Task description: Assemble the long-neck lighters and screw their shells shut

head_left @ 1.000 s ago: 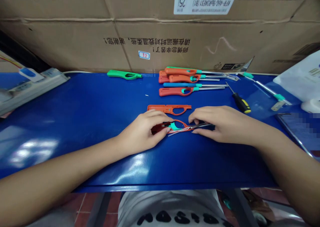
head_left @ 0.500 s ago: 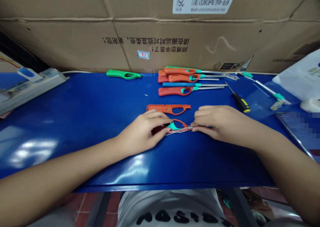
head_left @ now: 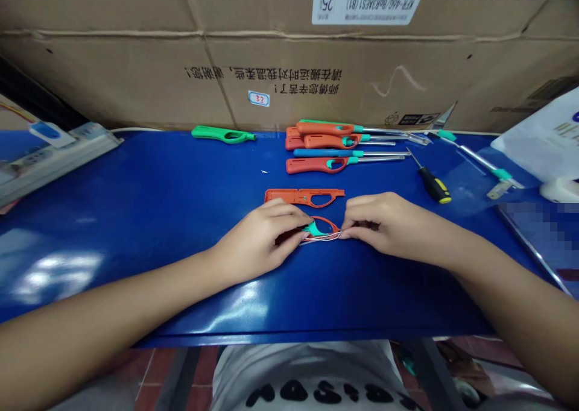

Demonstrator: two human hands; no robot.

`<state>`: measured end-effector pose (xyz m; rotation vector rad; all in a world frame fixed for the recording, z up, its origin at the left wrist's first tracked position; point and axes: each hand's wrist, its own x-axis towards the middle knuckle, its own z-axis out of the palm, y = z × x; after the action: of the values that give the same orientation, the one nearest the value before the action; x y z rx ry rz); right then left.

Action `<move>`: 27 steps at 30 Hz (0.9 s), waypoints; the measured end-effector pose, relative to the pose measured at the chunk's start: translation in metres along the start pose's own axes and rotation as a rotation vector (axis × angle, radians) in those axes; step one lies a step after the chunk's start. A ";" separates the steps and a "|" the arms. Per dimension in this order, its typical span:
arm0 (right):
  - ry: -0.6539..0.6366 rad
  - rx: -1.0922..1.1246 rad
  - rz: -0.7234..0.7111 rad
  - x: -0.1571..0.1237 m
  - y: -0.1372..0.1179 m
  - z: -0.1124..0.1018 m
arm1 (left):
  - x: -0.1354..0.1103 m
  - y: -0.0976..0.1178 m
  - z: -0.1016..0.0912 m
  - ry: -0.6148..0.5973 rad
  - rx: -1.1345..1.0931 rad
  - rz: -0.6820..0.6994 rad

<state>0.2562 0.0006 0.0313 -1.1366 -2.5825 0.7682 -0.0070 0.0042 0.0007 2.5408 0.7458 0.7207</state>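
- orange lighter shell (head_left: pixel 333 223), gripped by left hand (head_left: pixel 260 236) midway between front and back edges of blue table (head_left: pixel 181 200)
- pinched at its narrow end by right hand (head_left: pixel 384 224), closed tighter than a second ago
- white wires (head_left: pixel 323 238) along its near side, so likely better controlled

Light (head_left: pixel 58 270) glints on a blue table (head_left: pixel 181 314) above red tiles (head_left: pixel 156 370).

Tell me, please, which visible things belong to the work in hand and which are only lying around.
In the work, it seems:
orange handle shell between the left hand and right hand
teal trigger
thin wires
orange half-shell behind it

Only lying around, apparently:
green handle
black-yellow screwdriver
white power strip
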 end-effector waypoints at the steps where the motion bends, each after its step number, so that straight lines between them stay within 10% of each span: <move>1: 0.010 0.025 0.016 0.002 0.001 0.001 | 0.000 0.000 0.000 0.000 0.000 0.002; 18: -0.082 0.275 0.500 0.005 0.000 0.000 | 0.000 -0.001 0.001 -0.008 -0.025 0.017; 27: 0.034 -0.066 -0.157 -0.004 -0.011 0.011 | 0.002 -0.003 0.001 0.000 -0.041 0.020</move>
<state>0.2481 -0.0123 0.0283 -0.9409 -2.6479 0.6285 -0.0060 0.0075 -0.0004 2.5145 0.6994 0.7345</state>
